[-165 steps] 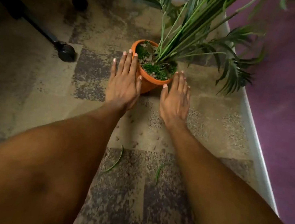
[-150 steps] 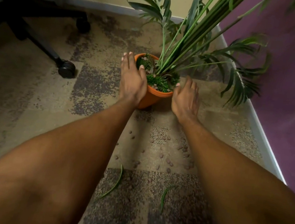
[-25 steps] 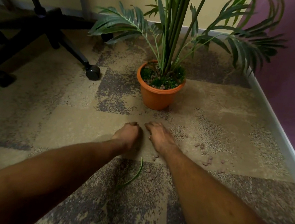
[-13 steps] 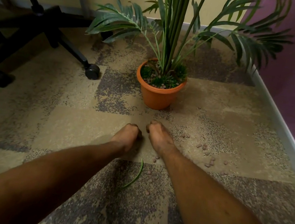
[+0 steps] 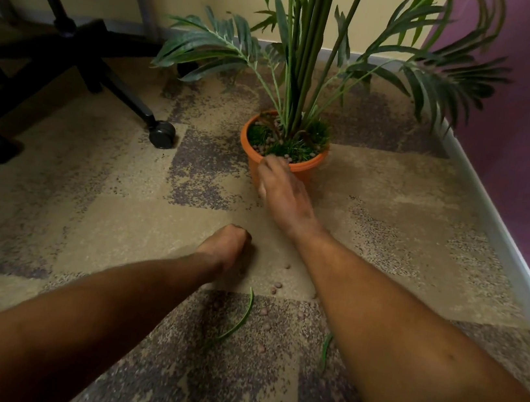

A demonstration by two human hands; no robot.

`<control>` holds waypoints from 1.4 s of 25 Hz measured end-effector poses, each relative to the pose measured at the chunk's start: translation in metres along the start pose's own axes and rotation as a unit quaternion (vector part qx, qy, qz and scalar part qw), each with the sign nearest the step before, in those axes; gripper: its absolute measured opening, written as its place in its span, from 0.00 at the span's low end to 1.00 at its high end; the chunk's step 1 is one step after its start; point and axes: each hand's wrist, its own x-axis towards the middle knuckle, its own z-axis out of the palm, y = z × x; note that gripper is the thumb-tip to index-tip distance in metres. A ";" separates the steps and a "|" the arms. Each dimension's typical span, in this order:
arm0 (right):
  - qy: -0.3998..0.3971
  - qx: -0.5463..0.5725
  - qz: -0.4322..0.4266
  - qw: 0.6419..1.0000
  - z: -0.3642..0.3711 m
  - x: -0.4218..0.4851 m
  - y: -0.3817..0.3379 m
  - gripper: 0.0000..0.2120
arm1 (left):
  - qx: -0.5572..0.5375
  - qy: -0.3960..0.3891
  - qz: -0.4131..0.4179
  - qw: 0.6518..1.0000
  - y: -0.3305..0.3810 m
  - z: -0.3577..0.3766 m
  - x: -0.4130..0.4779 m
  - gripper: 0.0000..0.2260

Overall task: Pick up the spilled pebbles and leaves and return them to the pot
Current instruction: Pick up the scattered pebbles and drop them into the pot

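Reaches right hand over the near rim of the pot, fingertips bunched downward, perhaps to drop a load in; grip hidden, cannot tell. Rests left hand curled, knuckles up, on the carpet, contents unseen, beside remaining pebbles and two leaves, handy for the next gathering.

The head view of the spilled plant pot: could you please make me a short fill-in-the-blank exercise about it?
1. The right hand reaches the near rim of the ___ pot.
2. The left hand, on the carpet, is farther from the pot than the ___ hand.
3. The wall on the right is ___.
4. The chair is ___.
Missing words: orange; right; purple; black.
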 end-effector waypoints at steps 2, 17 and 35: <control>0.034 -0.005 0.027 0.999 -0.008 0.023 0.008 0.11 | 0.003 0.008 0.005 1.000 -0.001 -0.003 0.000 0.09; -0.055 0.030 0.143 0.988 0.000 0.053 0.016 0.20 | -0.087 0.224 0.009 0.971 0.010 -0.090 0.010 0.13; -0.174 -0.158 0.068 0.969 -0.003 -0.117 0.006 0.21 | -0.044 0.281 0.051 0.957 0.045 -0.135 0.049 0.09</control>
